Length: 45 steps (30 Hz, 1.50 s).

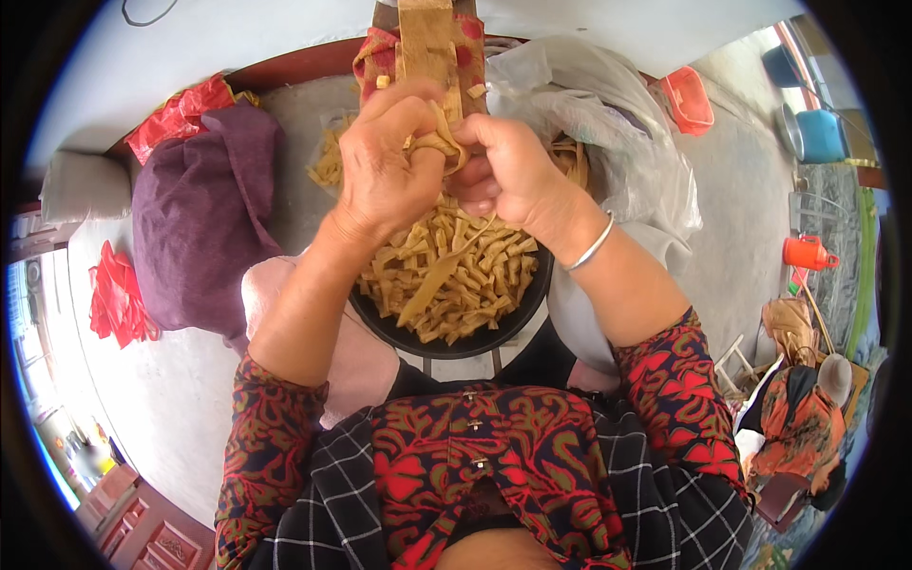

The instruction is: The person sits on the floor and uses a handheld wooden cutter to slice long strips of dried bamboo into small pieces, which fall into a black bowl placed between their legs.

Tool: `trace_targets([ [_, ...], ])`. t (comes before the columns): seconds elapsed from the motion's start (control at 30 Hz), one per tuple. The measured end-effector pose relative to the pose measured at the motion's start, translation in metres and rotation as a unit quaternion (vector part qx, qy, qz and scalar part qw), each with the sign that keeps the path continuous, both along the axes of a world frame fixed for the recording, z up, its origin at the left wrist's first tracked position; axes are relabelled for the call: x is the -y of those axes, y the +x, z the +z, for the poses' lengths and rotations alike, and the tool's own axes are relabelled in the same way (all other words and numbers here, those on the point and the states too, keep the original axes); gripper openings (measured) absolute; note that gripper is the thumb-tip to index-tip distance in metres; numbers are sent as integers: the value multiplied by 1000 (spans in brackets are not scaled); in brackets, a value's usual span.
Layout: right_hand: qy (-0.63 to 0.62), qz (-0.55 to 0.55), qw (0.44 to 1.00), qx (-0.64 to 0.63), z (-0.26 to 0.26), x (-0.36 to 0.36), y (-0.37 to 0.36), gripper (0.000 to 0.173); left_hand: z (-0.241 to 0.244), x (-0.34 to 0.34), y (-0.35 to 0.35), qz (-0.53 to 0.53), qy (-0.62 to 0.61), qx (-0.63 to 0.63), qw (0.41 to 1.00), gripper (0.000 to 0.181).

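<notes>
A soft tan strip [447, 146] is looped and pinched between my two hands. My left hand [392, 160] has its fingers curled around one side of the loop. Fingertips of my right hand [509, 167] grip the other side, and a bangle circles that wrist. Just below both hands is a round black pan [456, 352], heaped with short tan folded or knotted pieces [491, 285]. Across the heap lies a long, flat tan strip [434, 285], its thin end reaching up towards my right hand. My fingers partly hide the held loop.
A wooden board [426, 35] rests on red patterned cloth beyond my hands. More tan pieces [328, 160] lie left of it. Clear plastic sheeting [627, 142] bunches at the right, near a red basket [690, 100]. Purple cloth [203, 221] covers something bulky at the left.
</notes>
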State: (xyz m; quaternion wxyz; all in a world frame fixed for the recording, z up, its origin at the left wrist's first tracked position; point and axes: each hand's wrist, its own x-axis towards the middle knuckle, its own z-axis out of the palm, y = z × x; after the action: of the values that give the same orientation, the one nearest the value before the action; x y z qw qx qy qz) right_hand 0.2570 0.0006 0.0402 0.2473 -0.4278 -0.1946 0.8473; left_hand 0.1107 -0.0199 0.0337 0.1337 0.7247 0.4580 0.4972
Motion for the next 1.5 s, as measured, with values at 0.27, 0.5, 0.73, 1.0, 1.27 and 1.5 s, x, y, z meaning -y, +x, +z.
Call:
trace_targets([
  [0.27, 453, 48, 881, 130, -9, -9, 17, 16, 13, 3, -4, -41, -397, 221, 890, 8],
  [0.5, 314, 115, 942, -10, -5, -14, 29, 13, -1, -1, -7, -26, -298, 167, 939, 5],
  [0.73, 129, 20, 972, -195, -15, -11, 27, 9, 4, 0, -9, 0, -224, 59, 973, 8],
  [1.0, 176, 5, 976, -131, -5, -8, 22, 9, 19, -1, -22, -164, -432, 276, 843, 15],
  [1.27, 273, -11, 948, -162, -9, -13, 34, 18, 23, 0, -30, -173, -374, 402, 818, 13],
  [1.5, 258, -8, 964, -62, -5, -6, 23, 18, 12, 2, -10, -93, -404, 245, 877, 17],
])
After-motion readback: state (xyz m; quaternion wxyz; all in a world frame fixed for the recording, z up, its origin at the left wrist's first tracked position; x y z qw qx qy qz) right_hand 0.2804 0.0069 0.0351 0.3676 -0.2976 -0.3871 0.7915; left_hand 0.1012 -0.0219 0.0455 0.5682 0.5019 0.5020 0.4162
